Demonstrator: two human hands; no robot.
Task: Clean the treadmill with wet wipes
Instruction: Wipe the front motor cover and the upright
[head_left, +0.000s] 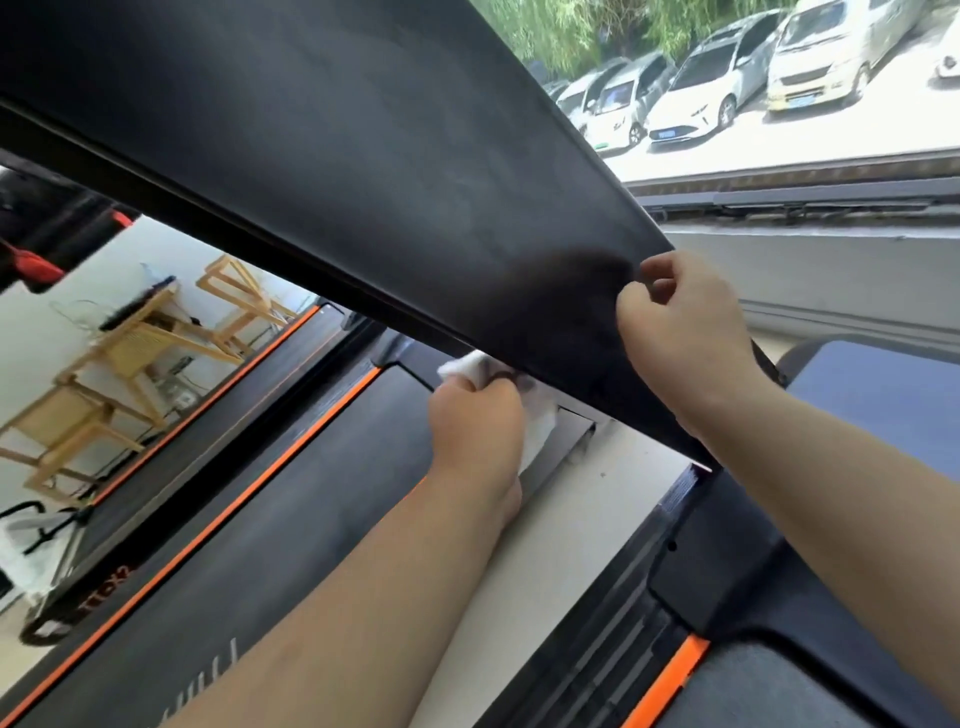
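Note:
A wide black treadmill console panel (363, 156) slants across the upper view. My right hand (680, 332) grips its right-hand edge, fingers curled over the rim. Below the panel, my left hand (475, 426) holds a crumpled white wet wipe (540, 431) against the panel's lower edge and a dark grey bracket (566, 436). Part of the wipe sticks out above my knuckles; the rest is hidden by my hand and the panel. The black treadmill deck with an orange stripe (270, 478) runs down to the lower left.
A second treadmill (208, 395) lies alongside on the left. Wooden stools and a small table (130, 353) stand by the left wall. Another dark machine part with an orange strip (670, 680) sits bottom right. A window (779, 78) shows parked cars outside.

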